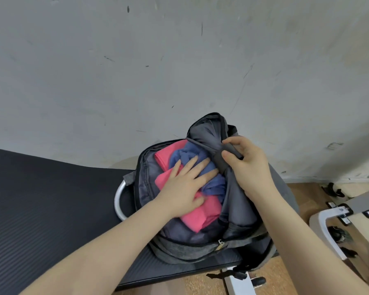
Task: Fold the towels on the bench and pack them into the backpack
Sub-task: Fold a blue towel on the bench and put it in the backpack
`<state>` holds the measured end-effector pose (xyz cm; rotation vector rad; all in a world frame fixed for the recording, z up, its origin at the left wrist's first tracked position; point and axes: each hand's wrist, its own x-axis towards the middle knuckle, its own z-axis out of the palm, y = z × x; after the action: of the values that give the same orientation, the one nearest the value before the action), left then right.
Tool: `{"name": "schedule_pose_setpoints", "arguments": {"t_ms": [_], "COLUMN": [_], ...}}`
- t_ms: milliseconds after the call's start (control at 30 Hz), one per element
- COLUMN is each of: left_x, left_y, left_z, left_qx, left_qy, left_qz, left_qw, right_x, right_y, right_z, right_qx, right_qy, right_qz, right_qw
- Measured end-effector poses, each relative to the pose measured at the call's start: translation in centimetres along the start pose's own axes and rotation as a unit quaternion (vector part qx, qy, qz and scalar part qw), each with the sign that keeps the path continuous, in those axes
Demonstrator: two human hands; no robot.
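Left hand presses flat-fingered on pink and blue towels inside the grey fabric backpack, whose flap the right hand pinches beside it.

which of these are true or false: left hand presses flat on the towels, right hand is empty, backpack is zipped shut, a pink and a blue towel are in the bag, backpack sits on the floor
1. The left hand presses flat on the towels: true.
2. The right hand is empty: false, it grips the backpack flap.
3. The backpack is zipped shut: false, it lies open.
4. A pink towel and a blue towel are in the backpack: true.
5. The backpack sits on the floor: false, it rests on the black bench.
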<state>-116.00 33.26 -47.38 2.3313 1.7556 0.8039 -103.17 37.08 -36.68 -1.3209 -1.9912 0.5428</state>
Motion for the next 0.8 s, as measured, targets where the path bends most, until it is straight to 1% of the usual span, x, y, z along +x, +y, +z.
{"name": "schedule_pose_setpoints", "arguments": {"t_ms": [33, 67, 100, 133, 167, 200, 233, 300, 467, 500, 567, 633, 667, 700, 733, 800], "left_x": [-1.7, -3.4, -5.0, -6.1, -6.7, -6.7, -6.3, -4.5, -1.8, -1.7, -2.0, -3.0, -3.8, -4.5, -5.2, -6.1], "left_y": [-0.7, -1.3, -1.7, -1.9, -1.8, -1.7, -1.6, -1.0, 0.3, 0.0, -0.9, -2.7, -3.5, -4.4, -5.1, -6.0], "left_z": [0.3, 0.6, 0.8, 0.9, 0.9, 0.7, 0.6, 0.5, 2.2, 2.2, 1.7, 0.8, 0.1, -0.4, -1.0, -2.2], "left_qx": [-0.007, -0.016, -0.029, -0.054, -0.088, -0.109, -0.106, -0.069, -0.008, -0.002, -0.011, -0.057, -0.082, -0.101, -0.115, -0.119], "left_qy": [0.038, 0.063, 0.055, 0.026, -0.031, -0.08, -0.104, -0.111, -0.071, -0.075, -0.112, -0.143, -0.141, -0.12, -0.079, -0.013], "left_qz": [0.019, 0.018, -0.005, -0.044, -0.089, -0.117, -0.123, -0.112, -0.116, -0.116, -0.114, -0.098, -0.087, -0.078, -0.071, -0.06], "left_qw": [0.999, 0.998, 0.998, 0.997, 0.992, 0.984, 0.981, 0.985, 0.991, 0.99, 0.987, 0.983, 0.983, 0.985, 0.988, 0.991], "right_x": [-0.3, -0.5, -0.6, -0.7, -0.8, -0.9, -1.0, -1.1, -0.4, -0.3, -0.5, -1.3, -1.9, -2.6, -3.0, -3.7], "right_y": [0.2, 0.5, 0.7, 0.7, 0.8, 0.8, 0.7, 0.7, 0.6, 0.5, 0.4, 0.6, 0.7, 0.9, 1.1, 1.7], "right_z": [0.2, 0.5, 0.7, 0.8, 1.0, 1.1, 1.2, 1.0, 0.5, 0.7, 1.6, 2.8, 3.6, 4.4, 5.1, 6.4], "right_qx": [0.003, 0.002, 0.0, -0.001, -0.006, -0.014, -0.023, -0.032, -0.001, -0.007, -0.033, -0.099, -0.132, -0.157, -0.19, -0.297], "right_qy": [-0.003, -0.005, -0.006, -0.007, -0.009, -0.012, -0.013, -0.01, -0.012, -0.017, -0.03, -0.028, -0.022, -0.019, -0.021, -0.012], "right_qz": [0.002, 0.001, 0.0, -0.002, -0.002, -0.005, -0.01, -0.015, -0.002, -0.005, -0.01, -0.014, -0.029, -0.056, -0.087, -0.13], "right_qw": [1.0, 1.0, 1.0, 1.0, 1.0, 1.0, 1.0, 0.999, 1.0, 1.0, 0.999, 0.995, 0.991, 0.986, 0.978, 0.946]}}
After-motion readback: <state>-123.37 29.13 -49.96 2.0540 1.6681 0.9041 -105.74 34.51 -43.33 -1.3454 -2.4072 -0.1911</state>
